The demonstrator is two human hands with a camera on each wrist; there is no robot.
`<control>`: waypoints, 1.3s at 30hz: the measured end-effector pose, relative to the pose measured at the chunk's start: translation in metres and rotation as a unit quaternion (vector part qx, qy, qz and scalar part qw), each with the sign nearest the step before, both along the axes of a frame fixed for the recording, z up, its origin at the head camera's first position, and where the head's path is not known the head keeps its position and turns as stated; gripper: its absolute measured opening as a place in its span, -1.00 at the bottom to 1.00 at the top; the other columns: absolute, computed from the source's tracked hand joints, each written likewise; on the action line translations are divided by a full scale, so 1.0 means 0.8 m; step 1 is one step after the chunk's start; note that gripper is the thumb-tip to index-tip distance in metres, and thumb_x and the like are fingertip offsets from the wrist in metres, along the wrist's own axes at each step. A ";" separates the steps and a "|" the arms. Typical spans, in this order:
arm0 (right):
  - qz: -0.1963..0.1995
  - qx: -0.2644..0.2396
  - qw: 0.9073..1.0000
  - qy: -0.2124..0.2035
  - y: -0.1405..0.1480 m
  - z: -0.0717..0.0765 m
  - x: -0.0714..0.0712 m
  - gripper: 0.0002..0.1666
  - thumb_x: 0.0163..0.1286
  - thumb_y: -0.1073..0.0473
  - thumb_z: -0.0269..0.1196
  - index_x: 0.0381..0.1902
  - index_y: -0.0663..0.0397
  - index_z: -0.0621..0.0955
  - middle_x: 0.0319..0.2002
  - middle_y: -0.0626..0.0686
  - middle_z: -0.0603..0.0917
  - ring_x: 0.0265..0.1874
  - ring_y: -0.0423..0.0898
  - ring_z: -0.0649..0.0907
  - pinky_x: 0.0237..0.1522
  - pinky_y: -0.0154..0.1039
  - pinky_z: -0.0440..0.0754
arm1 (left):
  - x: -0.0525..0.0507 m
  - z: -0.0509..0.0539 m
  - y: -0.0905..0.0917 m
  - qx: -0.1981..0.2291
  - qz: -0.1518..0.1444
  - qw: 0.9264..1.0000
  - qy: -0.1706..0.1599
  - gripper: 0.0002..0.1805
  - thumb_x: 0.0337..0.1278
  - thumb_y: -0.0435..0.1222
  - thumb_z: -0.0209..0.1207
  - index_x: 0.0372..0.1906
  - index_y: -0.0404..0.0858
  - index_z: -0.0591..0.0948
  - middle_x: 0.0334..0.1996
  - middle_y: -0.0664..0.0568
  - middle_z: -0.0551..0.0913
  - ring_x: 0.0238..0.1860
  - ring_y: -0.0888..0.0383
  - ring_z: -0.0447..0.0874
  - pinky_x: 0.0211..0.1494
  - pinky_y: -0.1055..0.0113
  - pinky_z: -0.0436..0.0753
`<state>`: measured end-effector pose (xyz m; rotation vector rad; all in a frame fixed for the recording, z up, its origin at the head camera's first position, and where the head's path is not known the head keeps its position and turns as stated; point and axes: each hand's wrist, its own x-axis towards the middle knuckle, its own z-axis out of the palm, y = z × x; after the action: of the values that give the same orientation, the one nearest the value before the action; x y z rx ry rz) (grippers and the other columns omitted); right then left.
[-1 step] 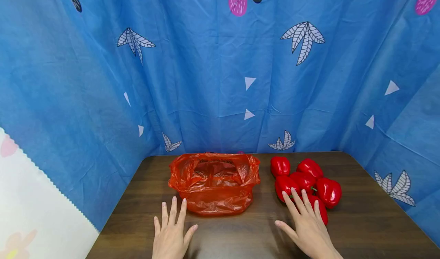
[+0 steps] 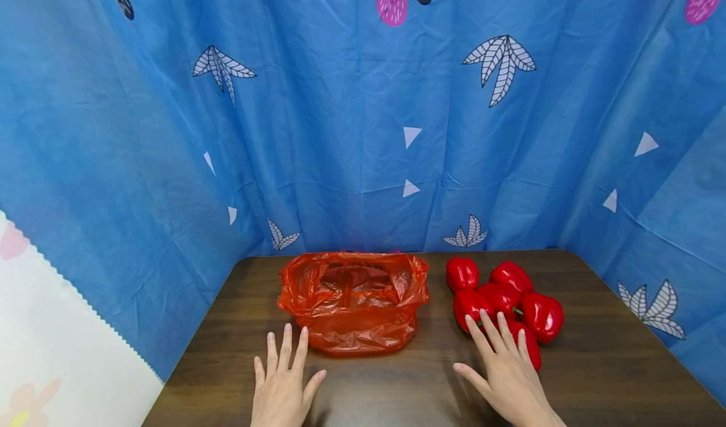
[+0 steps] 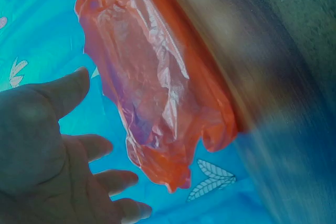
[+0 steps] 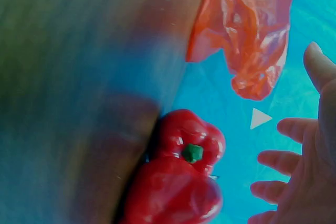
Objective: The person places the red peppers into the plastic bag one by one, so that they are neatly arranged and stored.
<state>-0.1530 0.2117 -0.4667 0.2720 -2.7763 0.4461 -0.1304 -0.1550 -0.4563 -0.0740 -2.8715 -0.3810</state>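
Note:
A red plastic bag (image 2: 357, 332) stands with its mouth spread wide on the brown table. My left hand (image 2: 282, 380), fingers straight and spread, is in front of its left corner and holds nothing. To the right lie several glossy red bell peppers (image 2: 542, 317) in a loose cluster. Over the near side of that cluster is my right hand (image 2: 507, 373), its fingers extended and spread, hiding part of the front peppers; whether it touches them cannot be told. In the right wrist view, one bell pepper (image 4: 173, 192) lies near another with a green stem (image 4: 192, 153).
The wooden table (image 2: 204, 364) has its back edge against a blue patterned curtain (image 2: 340, 131), which also hangs along both sides. A pale floral cloth (image 2: 62, 351) is at the lower left.

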 end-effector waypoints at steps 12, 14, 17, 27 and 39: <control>0.003 0.002 1.000 0.015 0.005 0.003 0.002 0.03 0.10 -0.35 0.35 0.46 -0.07 0.33 0.47 0.27 0.24 0.45 0.38 0.11 0.38 0.51 -0.06 | -0.003 -0.002 -0.002 -0.007 -0.001 1.000 -0.002 -0.17 0.20 0.12 0.18 0.49 -0.13 0.25 0.51 -0.25 0.11 0.48 -0.42 -0.03 0.34 -0.53 0.07; 0.006 -0.004 1.000 0.020 0.010 0.006 0.002 0.04 0.10 -0.33 0.36 0.46 -0.08 0.32 0.47 0.28 0.24 0.44 0.40 0.13 0.37 0.52 0.00 | -0.004 0.001 -0.004 -0.002 -0.003 1.000 -0.006 -0.17 0.20 0.12 0.18 0.50 -0.13 0.24 0.52 -0.25 0.09 0.48 -0.42 -0.05 0.34 -0.53 0.07; 0.012 -0.025 0.999 0.033 0.023 0.012 0.001 0.07 0.08 -0.27 0.41 0.48 -0.10 0.28 0.44 0.30 0.26 0.40 0.40 0.20 0.28 0.51 0.20 | -0.010 0.009 -0.010 0.025 -0.009 1.000 -0.010 -0.14 0.24 0.11 0.15 0.53 -0.15 0.16 0.54 -0.27 0.02 0.48 -0.44 -0.09 0.33 -0.54 0.06; 0.005 -0.165 0.985 0.058 0.094 0.015 -0.010 0.07 0.00 0.04 0.55 0.44 0.06 0.32 0.35 0.31 0.35 0.23 -0.03 0.39 0.10 -0.07 0.67 | -0.068 0.040 -0.051 0.269 0.008 0.963 0.032 -0.18 0.44 -0.08 0.01 0.57 -0.25 -0.10 0.54 -0.32 -0.07 0.51 -0.35 -0.06 0.45 -0.34 0.12; -0.029 -0.214 0.972 -0.094 0.122 -0.013 -0.018 0.01 0.13 -0.02 0.46 0.42 0.25 0.29 0.27 0.42 0.32 0.09 0.38 0.50 -0.04 0.19 0.67 | -0.130 0.016 -0.051 0.408 0.094 0.907 0.041 -0.43 0.39 -0.22 0.08 0.44 -0.25 0.33 0.37 -0.30 0.36 0.30 -0.27 0.43 0.29 -0.11 0.50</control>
<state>-0.1673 0.3091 -0.4768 0.0463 -2.7633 1.0829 -0.2343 -0.1958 -0.4432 0.3230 -2.3724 -1.4372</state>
